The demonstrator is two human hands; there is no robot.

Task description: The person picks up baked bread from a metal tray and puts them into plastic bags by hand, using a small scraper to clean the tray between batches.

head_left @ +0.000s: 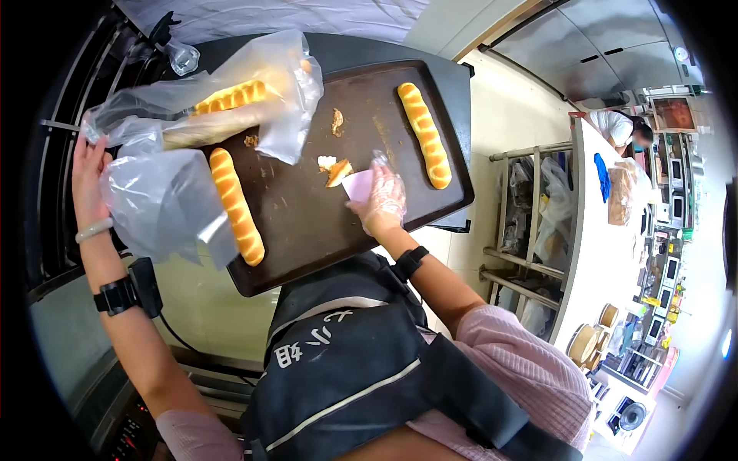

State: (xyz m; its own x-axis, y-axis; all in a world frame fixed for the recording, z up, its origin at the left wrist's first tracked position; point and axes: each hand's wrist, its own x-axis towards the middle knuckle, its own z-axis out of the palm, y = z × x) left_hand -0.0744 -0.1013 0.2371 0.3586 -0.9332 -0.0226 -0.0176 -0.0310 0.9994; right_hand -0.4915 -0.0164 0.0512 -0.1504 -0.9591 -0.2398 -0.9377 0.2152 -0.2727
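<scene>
A dark baking tray (296,261) carries one long golden bread (237,206) near its left edge and another long bread (425,136) along its right side. Torn bread pieces (338,173) and crumbs lie between them. My right hand (382,198), in a clear disposable glove, is closed on a flat pale pink scraper (357,187) beside the torn pieces. At the far left, my bare left hand (91,180) grips the gathered edge of a clear plastic bag (288,73). Inside that bag is more long bread (231,98). Plastic also covers part of the tray's left side.
The tray rests on a dark table (350,54), overhanging its near side. Black metal racking (58,146) stands close at the left. To the right are a shelf frame (530,215) with plastic bags and a white counter (588,253), with another person (615,127) beyond.
</scene>
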